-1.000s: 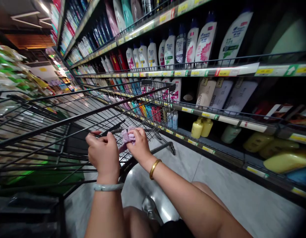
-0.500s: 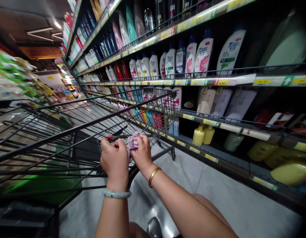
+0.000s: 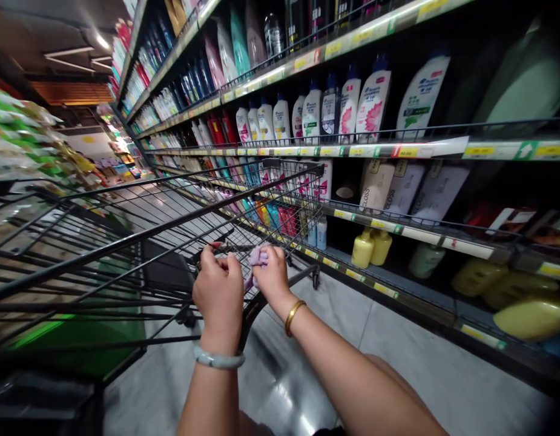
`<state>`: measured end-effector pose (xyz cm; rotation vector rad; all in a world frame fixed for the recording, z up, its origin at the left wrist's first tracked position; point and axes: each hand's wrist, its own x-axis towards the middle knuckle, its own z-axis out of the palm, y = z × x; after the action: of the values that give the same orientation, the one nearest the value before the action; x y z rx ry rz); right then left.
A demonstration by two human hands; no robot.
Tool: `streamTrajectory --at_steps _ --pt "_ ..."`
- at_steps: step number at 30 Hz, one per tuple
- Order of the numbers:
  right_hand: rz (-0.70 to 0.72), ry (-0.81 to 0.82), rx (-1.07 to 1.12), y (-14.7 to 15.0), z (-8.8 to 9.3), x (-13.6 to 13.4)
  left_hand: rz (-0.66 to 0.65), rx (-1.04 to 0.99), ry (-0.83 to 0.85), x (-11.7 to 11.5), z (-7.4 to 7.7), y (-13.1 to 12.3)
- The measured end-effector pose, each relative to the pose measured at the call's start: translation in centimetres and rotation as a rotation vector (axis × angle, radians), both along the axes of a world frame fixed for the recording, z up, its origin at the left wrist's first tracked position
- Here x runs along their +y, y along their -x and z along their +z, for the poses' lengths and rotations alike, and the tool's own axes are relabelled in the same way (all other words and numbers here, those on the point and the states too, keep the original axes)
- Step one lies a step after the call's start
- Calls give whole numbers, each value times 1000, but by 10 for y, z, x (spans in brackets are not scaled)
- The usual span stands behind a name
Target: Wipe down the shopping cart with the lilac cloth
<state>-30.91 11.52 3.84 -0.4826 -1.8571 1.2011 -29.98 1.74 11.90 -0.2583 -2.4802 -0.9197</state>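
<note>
My right hand [image 3: 271, 275], with a gold bangle on its wrist, is closed round a crumpled purple cloth [image 3: 258, 257]. Just left of it, my left hand [image 3: 220, 293] is curled, thumb near the fingertips, a pale bangle on the wrist; whatever it may pinch is too small to make out. Both hands are over the near part of a black wire shopping cart [image 3: 171, 227], whose basket stretches across the left and middle of the view.
Shelves [image 3: 384, 151] of shampoo and other bottles run along the right. Yellow bottles [image 3: 362, 248] stand low down. Green and white packages [image 3: 16, 133] are stacked at the left. Grey floor tiles [image 3: 334, 339] show below.
Both hands have shifted slightly to the right. The purple cloth has moved right with my right hand and less of it shows. A small gap has opened between the hands.
</note>
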Motion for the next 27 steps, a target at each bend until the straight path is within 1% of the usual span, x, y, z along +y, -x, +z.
streamTrajectory --at_steps 3,5,7,9,11,13,15,16,17,19,21,22,24,25,27 --pt "24 -94 146 -1 7 -2 1 2 87 -7 5 -1" --pt "26 -112 166 0 3 -3 -4 -23 135 -18 11 0" --pt "-2 -47 97 2 -7 -2 -12 -34 124 -31 17 0" --pt "-38 53 23 4 -14 -2 5 2 69 -44 22 0" --pt "-48 84 47 4 -10 -6 34 86 11 -52 23 -1" --pt "-13 -5 158 1 3 -12 31 182 -53 -55 21 -2" --pt "41 -153 250 -3 16 -18 -1 271 -119 -54 17 -3" --pt "60 -214 258 -4 18 -20 -14 306 -142 -53 15 -4" --pt "68 -253 238 -5 17 -21 -21 333 -156 -52 14 -5" --pt "55 -250 140 -4 5 -21 -21 357 -163 -53 11 -6" --pt "17 -151 40 -1 -9 -22 -9 342 -159 -57 10 -6" --pt "1 -96 20 0 -13 -24 -2 322 -161 -59 9 -7" --pt "3 -46 69 1 -11 -31 15 282 -159 -66 5 -8" --pt "26 -66 128 0 -6 -35 18 265 -160 -69 2 -10" --pt "105 -172 237 -3 6 -44 12 240 -178 -74 -6 -14"
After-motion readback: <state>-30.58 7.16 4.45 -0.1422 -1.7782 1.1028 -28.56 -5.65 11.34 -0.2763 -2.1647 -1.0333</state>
